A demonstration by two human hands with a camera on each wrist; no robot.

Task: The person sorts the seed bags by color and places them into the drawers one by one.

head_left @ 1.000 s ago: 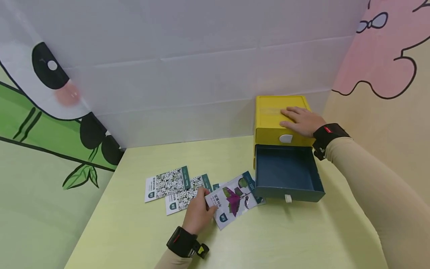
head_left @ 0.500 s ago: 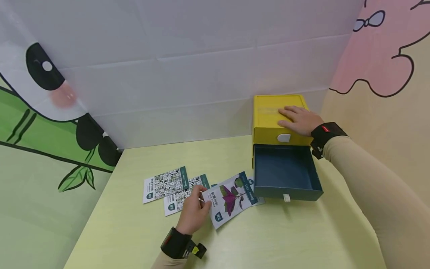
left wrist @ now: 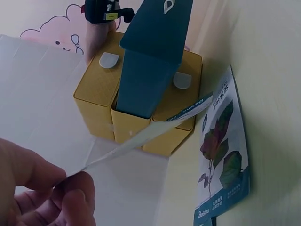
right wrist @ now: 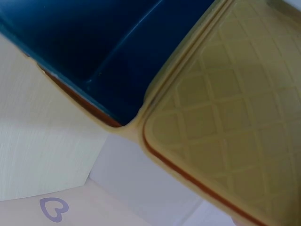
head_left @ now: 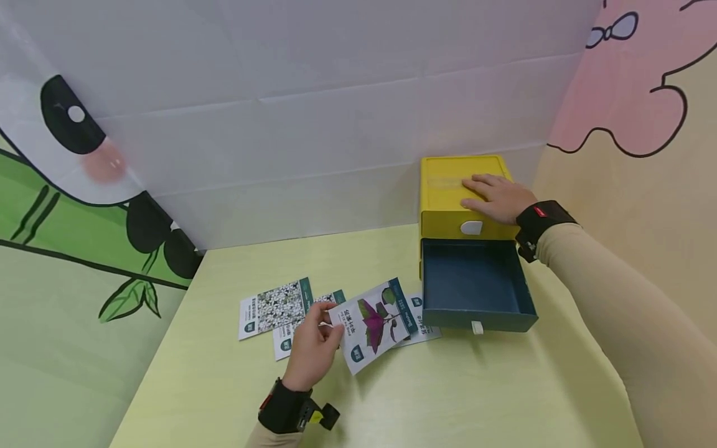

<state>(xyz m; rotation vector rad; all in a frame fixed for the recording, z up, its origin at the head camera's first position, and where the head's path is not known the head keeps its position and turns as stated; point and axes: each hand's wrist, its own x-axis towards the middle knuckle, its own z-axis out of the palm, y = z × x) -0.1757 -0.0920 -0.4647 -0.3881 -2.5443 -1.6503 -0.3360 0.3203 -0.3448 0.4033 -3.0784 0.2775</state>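
Observation:
My left hand (head_left: 311,347) pinches the lower-left edge of a seed packet (head_left: 371,326) printed with a purple-leaved plant. The packet tilts up from the table, and in the left wrist view it shows nearly edge-on between thumb and fingers (left wrist: 75,197). Beneath it lies another packet (left wrist: 221,150) with a leafy plant picture. My right hand (head_left: 497,198) rests, fingers spread, on top of a yellow drawer cabinet (head_left: 439,205). Its dark blue drawer (head_left: 454,318) is pulled out and has nothing in it.
Two packets with white flowers, one (head_left: 284,303) overlapping the other (head_left: 283,348), lie left of my left hand on the pale table (head_left: 224,398). A white cloth wall (head_left: 313,155) stands behind. Above the open drawer is a closed one with a white tab (head_left: 471,228).
My left hand has drawn the purple-leaf packet left and lifted it, uncovering more of the packet beneath. The right hand stays on the cabinet.

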